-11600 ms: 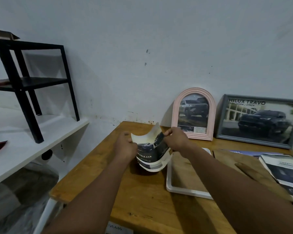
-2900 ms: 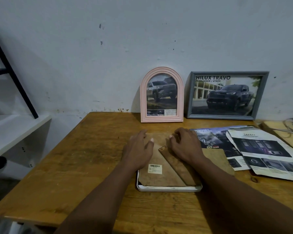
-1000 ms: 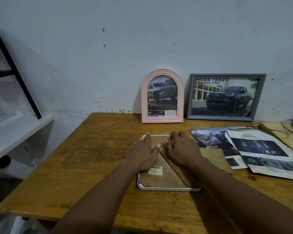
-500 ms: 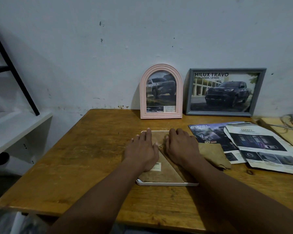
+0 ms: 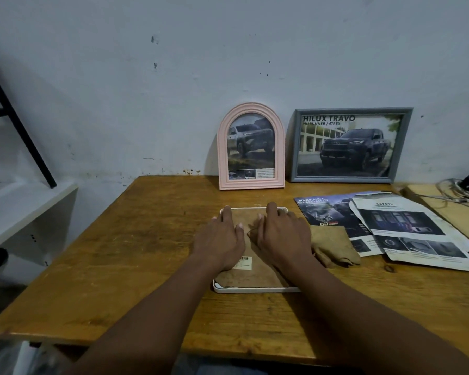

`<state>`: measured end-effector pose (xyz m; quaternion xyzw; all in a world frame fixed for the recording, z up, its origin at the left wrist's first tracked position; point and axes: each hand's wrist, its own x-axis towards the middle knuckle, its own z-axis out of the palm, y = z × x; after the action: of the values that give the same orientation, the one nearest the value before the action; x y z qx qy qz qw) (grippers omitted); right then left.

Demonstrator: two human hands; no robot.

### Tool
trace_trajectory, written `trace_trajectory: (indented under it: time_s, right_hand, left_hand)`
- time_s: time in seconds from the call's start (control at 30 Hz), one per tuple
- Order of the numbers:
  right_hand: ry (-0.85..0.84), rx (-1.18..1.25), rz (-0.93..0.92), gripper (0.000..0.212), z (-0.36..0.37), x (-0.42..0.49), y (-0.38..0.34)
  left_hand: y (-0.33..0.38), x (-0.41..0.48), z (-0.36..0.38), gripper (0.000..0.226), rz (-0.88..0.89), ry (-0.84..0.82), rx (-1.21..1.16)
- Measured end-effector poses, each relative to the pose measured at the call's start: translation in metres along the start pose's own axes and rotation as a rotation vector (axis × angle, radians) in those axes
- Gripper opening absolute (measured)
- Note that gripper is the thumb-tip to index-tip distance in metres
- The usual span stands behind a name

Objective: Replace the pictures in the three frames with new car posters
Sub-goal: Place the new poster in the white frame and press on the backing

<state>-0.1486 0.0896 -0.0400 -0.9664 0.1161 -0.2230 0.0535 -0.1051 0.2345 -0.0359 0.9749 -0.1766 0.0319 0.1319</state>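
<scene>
A white frame (image 5: pixel 255 290) lies face down on the wooden table (image 5: pixel 136 247), its brown backing board (image 5: pixel 255 277) up with a barcode sticker. My left hand (image 5: pixel 222 239) and my right hand (image 5: pixel 282 236) press flat on that backing, fingertips reaching the frame's far edge. Against the wall stand a pink arched frame (image 5: pixel 251 147) and a grey rectangular frame (image 5: pixel 348 146), each showing a pickup truck picture. Loose car brochure sheets (image 5: pixel 401 228) lie to the right.
A brown fold-out stand piece (image 5: pixel 333 247) lies right of the white frame. A white shelf (image 5: pixel 19 209) with a black metal rack leg (image 5: pixel 19 125) stands left. Cables and an adapter (image 5: pixel 463 185) sit on a second table at the far right.
Earlier I held a curled poster above the open frame; now the backing board covers it. Over the last second both hands slid forward along the backing to its far edge.
</scene>
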Motion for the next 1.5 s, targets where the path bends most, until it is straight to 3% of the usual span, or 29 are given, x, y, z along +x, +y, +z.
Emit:
trace_trajectory:
  time_s: [0.1,0.27,0.5,1.17,1.37,1.5]
  right_hand:
    - [0.005,0.039,0.014,0.037,0.0,-0.001,0.001]
    - [0.066,0.347,0.143,0.029,-0.004,0.001,0.016]
    - [-0.127,0.121,0.196,0.046,-0.006,0.003,0.031]
    - [-0.034,-0.063,0.073,0.046,-0.01,-0.01,0.015]
    - [-0.038,0.041,0.133,0.045,-0.013,-0.014,0.016]
    - [-0.041,0.284,0.215,0.026,-0.016,-0.007,0.024]
  left_hand:
    - [0.001,-0.001,-0.001,0.063,-0.034,0.038,-0.05]
    - [0.005,-0.009,-0.006,0.058,-0.055,0.156,-0.058]
    - [0.008,-0.01,-0.009,0.052,-0.043,0.204,-0.064]
    - [0.011,-0.011,-0.007,0.048,-0.024,0.224,-0.019]
    - [0.016,-0.012,-0.007,0.049,-0.019,0.23,0.04]
    - [0.017,-0.011,-0.007,0.049,-0.03,0.231,-0.046]
